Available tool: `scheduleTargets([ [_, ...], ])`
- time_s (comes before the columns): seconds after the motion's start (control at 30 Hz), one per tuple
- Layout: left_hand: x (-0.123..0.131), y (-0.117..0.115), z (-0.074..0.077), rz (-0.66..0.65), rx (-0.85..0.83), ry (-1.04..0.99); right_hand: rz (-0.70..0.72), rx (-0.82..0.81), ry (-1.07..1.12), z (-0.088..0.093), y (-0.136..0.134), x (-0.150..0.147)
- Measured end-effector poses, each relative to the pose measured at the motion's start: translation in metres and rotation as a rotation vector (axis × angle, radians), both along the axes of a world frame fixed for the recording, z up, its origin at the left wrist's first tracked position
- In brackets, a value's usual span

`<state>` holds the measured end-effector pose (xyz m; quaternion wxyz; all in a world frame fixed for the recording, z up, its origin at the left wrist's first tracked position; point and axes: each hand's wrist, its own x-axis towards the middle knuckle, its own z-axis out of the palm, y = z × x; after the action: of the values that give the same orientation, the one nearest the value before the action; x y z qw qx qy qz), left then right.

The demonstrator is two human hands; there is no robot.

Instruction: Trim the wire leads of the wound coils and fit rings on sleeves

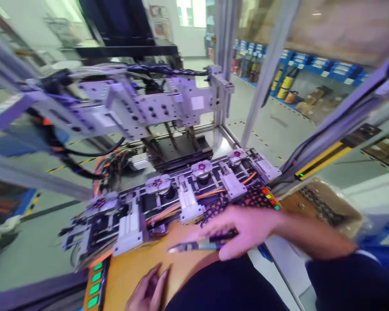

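Note:
My right hand [243,229] reaches across an orange-brown work surface [136,268] in front of a machine and grips a slim pair of tweezers [194,246] whose tip points left. My left hand [149,290] rests at the bottom edge on the same surface, fingers curled and close together; whether it holds anything is hidden. Just beyond the hands stands a row of several round fixtures with dark red parts on them [202,166]. Small dark ring-shaped parts [243,199] lie heaped beside my right hand.
A metal gantry with plates and cables [155,106] hangs over the fixtures. Green buttons [95,285] line the surface's left edge; coloured lights [269,198] sit at its right. A box of dark parts [320,207] stands to the right. Aluminium frame posts [266,73] enclose the machine.

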<state>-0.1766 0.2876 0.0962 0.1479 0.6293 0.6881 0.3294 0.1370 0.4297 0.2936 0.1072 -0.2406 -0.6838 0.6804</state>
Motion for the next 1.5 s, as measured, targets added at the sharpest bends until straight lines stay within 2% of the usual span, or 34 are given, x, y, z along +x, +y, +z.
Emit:
scheduleTargets([
  [0.03,0.007,0.002,0.006,-0.072,-0.028,-0.082,-0.024,-0.059,0.018,-0.029,-0.02,-0.015],
  [0.1,0.022,0.006,0.016,-0.205,-0.097,-0.177,-0.179,-0.063,0.016,-0.085,-0.05,-0.045],
  [0.17,0.035,0.008,0.022,-0.242,-0.132,-0.189,-0.23,-0.027,-0.017,-0.127,-0.067,-0.072],
  [0.2,0.04,0.008,0.023,-0.241,-0.142,-0.178,-0.255,-0.003,-0.04,-0.142,-0.072,-0.083],
  [0.27,0.046,0.006,0.022,-0.223,-0.149,-0.148,-0.29,0.045,-0.106,-0.16,-0.078,-0.098],
  [0.4,0.051,0.003,0.011,-0.169,-0.101,-0.056,-0.386,0.237,-0.337,-0.172,-0.081,-0.096],
  [0.53,0.057,0.005,0.006,-0.149,-0.028,0.02,-0.355,0.514,-0.536,-0.169,-0.082,-0.081],
  [0.63,0.045,0.004,0.021,-0.139,0.028,0.073,-0.27,0.692,-0.589,-0.144,-0.076,-0.068],
  [0.7,0.019,0.005,0.046,-0.082,0.068,0.125,-0.215,0.806,-0.558,-0.113,-0.061,-0.059],
  [0.8,-0.039,0.024,0.099,0.057,0.118,0.231,-0.156,0.972,-0.467,-0.054,-0.016,-0.056],
  [0.87,-0.076,0.056,0.134,0.085,0.13,0.307,-0.097,1.166,-0.449,-0.021,0.026,-0.068],
  [0.9,-0.089,0.077,0.148,0.071,0.131,0.345,-0.075,1.214,-0.435,-0.01,0.048,-0.079],
  [1.0,-0.103,0.134,0.178,-0.038,0.094,0.46,0.001,1.279,-0.42,0.008,0.101,-0.115],
  [1.07,-0.099,0.157,0.188,-0.1,0.034,0.542,0.046,1.303,-0.421,0.009,0.118,-0.135],
  [1.13,-0.094,0.169,0.191,-0.129,-0.041,0.621,0.074,1.335,-0.418,0.003,0.126,-0.146],
  [1.27,-0.102,0.183,0.185,-0.16,-0.192,0.684,0.132,1.383,-0.354,-0.03,0.156,-0.146],
  [1.4,-0.11,0.192,0.177,-0.205,-0.316,0.649,0.139,1.218,-0.341,-0.062,0.188,-0.143],
  [1.5,-0.11,0.197,0.173,-0.219,-0.39,0.609,0.15,1.156,-0.342,-0.068,0.191,-0.143],
])
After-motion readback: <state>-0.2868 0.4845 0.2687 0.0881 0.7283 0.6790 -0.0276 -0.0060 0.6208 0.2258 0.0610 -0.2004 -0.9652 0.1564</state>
